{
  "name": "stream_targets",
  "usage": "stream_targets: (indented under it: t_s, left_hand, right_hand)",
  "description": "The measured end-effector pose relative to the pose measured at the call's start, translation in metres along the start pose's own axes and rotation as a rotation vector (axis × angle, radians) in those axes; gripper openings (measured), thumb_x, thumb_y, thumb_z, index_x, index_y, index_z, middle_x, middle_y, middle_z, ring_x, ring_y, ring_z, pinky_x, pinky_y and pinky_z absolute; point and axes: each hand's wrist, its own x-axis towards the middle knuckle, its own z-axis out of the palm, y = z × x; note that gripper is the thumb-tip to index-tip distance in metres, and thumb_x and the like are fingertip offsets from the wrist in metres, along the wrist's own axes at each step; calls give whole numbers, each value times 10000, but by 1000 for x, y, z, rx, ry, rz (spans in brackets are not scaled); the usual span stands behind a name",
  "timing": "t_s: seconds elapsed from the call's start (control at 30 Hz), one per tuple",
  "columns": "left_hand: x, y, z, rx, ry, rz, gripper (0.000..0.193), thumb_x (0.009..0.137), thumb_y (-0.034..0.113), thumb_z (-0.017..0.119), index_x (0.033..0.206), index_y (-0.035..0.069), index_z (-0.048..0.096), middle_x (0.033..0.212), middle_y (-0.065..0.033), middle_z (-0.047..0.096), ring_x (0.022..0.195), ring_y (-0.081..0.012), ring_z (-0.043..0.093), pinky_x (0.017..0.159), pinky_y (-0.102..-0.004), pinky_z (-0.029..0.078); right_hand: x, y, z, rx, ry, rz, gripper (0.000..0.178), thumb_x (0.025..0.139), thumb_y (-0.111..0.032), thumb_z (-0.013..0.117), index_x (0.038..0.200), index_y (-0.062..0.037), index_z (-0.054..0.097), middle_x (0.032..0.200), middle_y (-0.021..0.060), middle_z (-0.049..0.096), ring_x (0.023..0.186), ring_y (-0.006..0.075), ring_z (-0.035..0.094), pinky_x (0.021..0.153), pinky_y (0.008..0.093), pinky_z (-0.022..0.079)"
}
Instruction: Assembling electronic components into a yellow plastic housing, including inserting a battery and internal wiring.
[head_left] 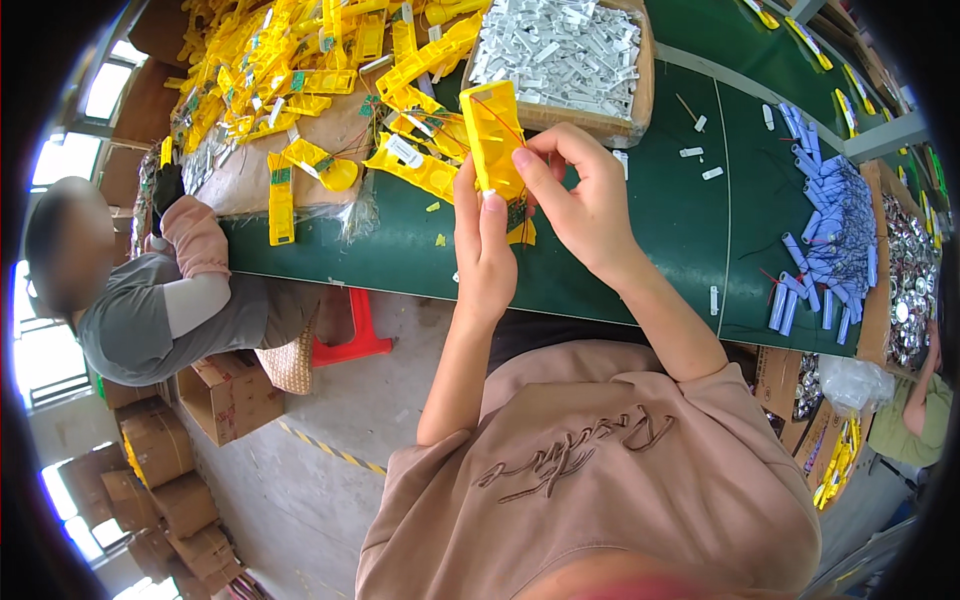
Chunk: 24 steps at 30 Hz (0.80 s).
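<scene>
Above the near edge of the green table, my left hand (486,258) grips a yellow plastic housing (490,128) from below, thumb and fingers on its lower end. The housing is shallow and hollow, tilted upright, with a thin red wire across it. My right hand (590,205) is at its right side, thumb and index finger pinched together near the wire. Whether the fingertips hold the wire or the housing's edge is too small to tell. Behind the housing, a yellow shell with a white part (404,152) lies on the table.
Yellow housings with green circuit boards (265,75) are heaped at far left. A cardboard box (646,85) holds small white plastic parts (555,55). Blue cylindrical cells with wires (838,225) lie right on the green table (675,250). A person (165,300) works at left.
</scene>
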Motion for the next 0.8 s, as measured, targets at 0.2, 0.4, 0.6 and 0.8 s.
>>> stream_targets:
  t_s: [0.2,0.4,0.6,0.8]
  left_hand:
    - [11,-7,6,-107,105,-10,422,930,218,281,1284,-9,259,1145,-107,442,1031,-168,435,885,-293,347]
    - [29,8,14,-469,95,-156,394,929,214,316,1283,57,246,1053,-66,452,933,-114,443,808,-256,385]
    - [47,10,14,-445,125,-163,409,904,147,383,1290,112,254,1038,-41,469,897,-118,479,773,-262,408]
    - [60,12,21,-524,97,-190,412,888,122,401,1277,109,267,1021,-43,477,882,-113,482,753,-255,411]
  right_hand:
    - [4,3,9,-443,156,-408,119,693,-69,627,679,-68,509,635,36,491,587,202,479,590,329,334]
    - [6,10,17,-489,163,-430,139,675,-55,619,712,-66,485,666,45,488,619,212,484,601,330,338]
    - [18,14,14,-517,164,-539,136,676,-53,608,702,-75,476,677,40,482,633,211,485,612,329,340]
    - [30,16,6,-586,142,-560,137,678,-59,612,707,-82,480,686,31,481,639,200,485,638,321,343]
